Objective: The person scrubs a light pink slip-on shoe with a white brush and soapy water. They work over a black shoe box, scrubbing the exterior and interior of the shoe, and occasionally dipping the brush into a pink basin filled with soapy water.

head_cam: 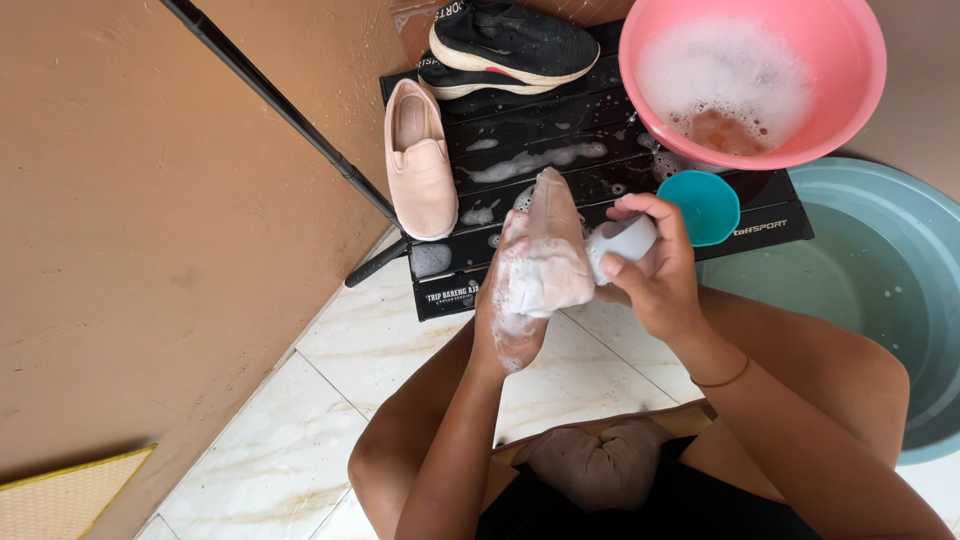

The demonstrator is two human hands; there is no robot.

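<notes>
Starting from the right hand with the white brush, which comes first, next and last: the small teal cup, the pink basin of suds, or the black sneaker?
From the right hand:
1. Teal cup, just above the hand on the black low table.
2. Pink basin, farther up, at the table's right end.
3. Black sneaker, farthest, at the top left of the table.

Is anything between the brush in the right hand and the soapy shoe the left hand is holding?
Nothing visible. The right hand holds the brush right against the side of the soapy shoe, which the left hand holds up; only foam lies where they meet.
</notes>
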